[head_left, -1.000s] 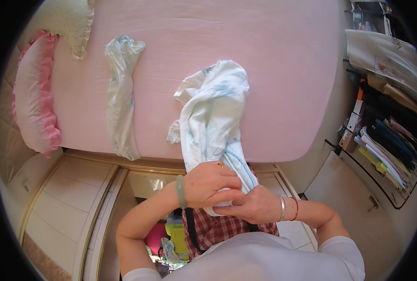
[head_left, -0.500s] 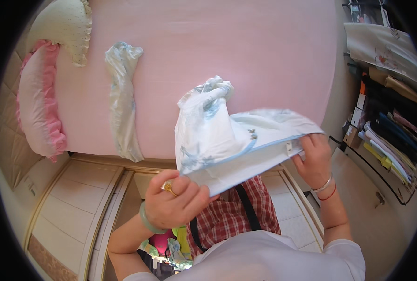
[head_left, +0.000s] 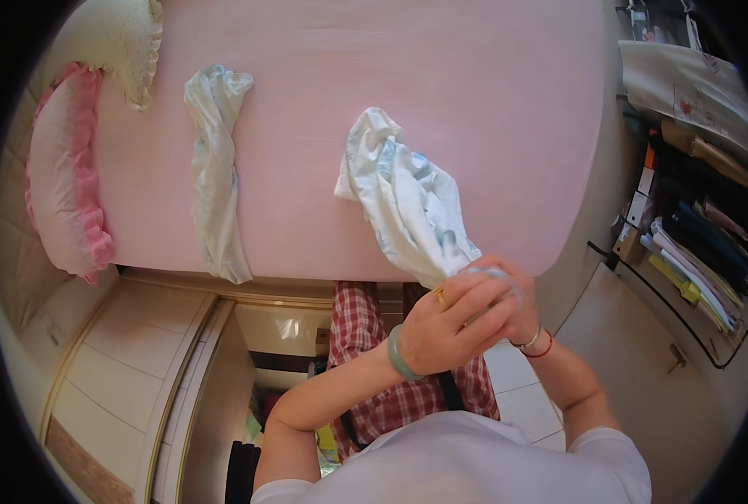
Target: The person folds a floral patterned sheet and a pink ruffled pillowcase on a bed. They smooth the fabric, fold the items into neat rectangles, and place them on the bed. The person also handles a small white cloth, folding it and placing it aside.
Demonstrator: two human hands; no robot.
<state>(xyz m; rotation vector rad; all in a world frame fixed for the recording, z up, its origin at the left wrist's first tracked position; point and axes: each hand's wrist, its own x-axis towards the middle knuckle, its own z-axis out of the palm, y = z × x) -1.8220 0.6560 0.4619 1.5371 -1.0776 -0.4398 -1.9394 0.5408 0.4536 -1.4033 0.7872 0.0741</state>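
Note:
A white garment with pale blue print (head_left: 412, 202) stretches from the bed toward me, its near end gathered into a bunch. My left hand (head_left: 454, 326), with a gold ring and a green bangle at the wrist, is closed around that end. My right hand (head_left: 518, 307) is closed there too, pressed against the left, and partly hidden behind it. The far end of the garment rests crumpled on the pink sheet. A second white and pale blue piece of clothing (head_left: 216, 176) lies lengthwise in a narrow strip to the left.
The bed (head_left: 307, 92) has a pink sheet. A ruffled pink-and-white pillow (head_left: 65, 176) and a cream pillow (head_left: 109, 42) lie at its left end. Below left stand sliding wardrobe doors (head_left: 130, 353), one side open. On the right a rack (head_left: 710, 252) holds folded clothes.
The garment was spread wide between my hands, showing its blue-edged opening. Now my hands are together, my left having moved right, and the fabric is bunched and hangs narrow.

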